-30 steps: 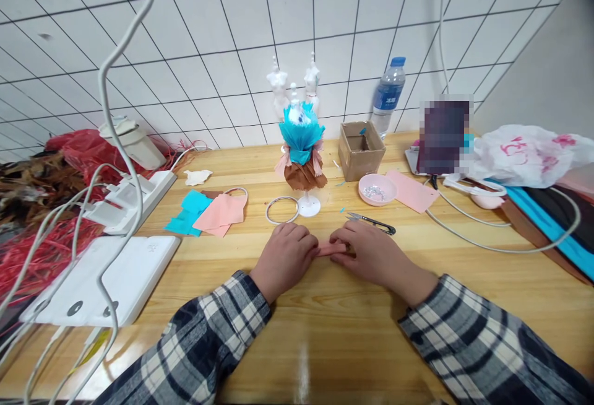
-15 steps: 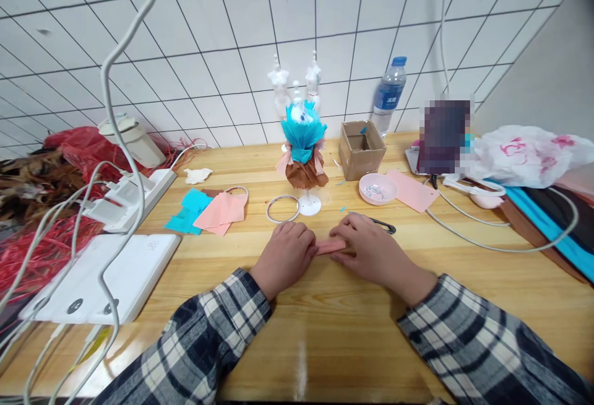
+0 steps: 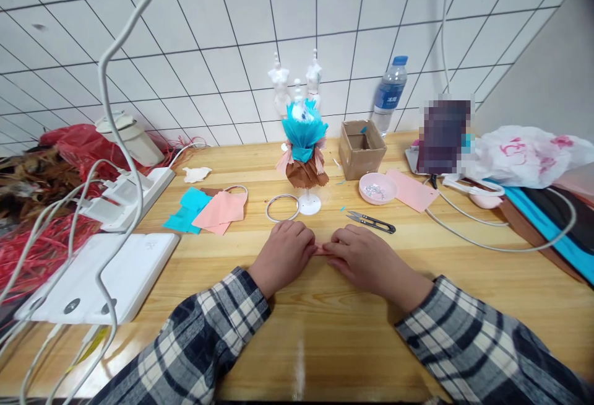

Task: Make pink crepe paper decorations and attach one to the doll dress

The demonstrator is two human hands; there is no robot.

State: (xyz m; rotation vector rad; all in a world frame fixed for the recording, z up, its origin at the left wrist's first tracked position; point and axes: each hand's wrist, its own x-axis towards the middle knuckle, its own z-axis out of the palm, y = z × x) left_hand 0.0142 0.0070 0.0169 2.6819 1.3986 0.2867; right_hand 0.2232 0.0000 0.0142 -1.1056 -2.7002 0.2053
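A narrow folded strip of pink crepe paper [image 3: 321,250] runs between my two hands, low over the wooden table. My left hand [image 3: 286,255] is closed on its left end, and my right hand [image 3: 366,261] pinches the right end; most of the strip is hidden under the fingers. Just beyond them stands a small dress form [image 3: 305,135] on a white round base, dressed in blue, pink and brown paper. Black thread snips [image 3: 372,222] lie past my right hand. A roll of tape [image 3: 283,208] lies flat beyond my left hand.
Blue paper [image 3: 188,210] and pink paper pieces [image 3: 223,210] lie at the left. Behind are a cardboard box [image 3: 362,150], a pink dish of small gems [image 3: 378,188] and a water bottle [image 3: 390,92]. A white cable [image 3: 104,77] hangs at left, above a power strip [image 3: 143,197].
My right hand has slid left and slightly down along the pink strip, closer to my left hand. Less of the strip shows, and the thread snips are now uncovered.
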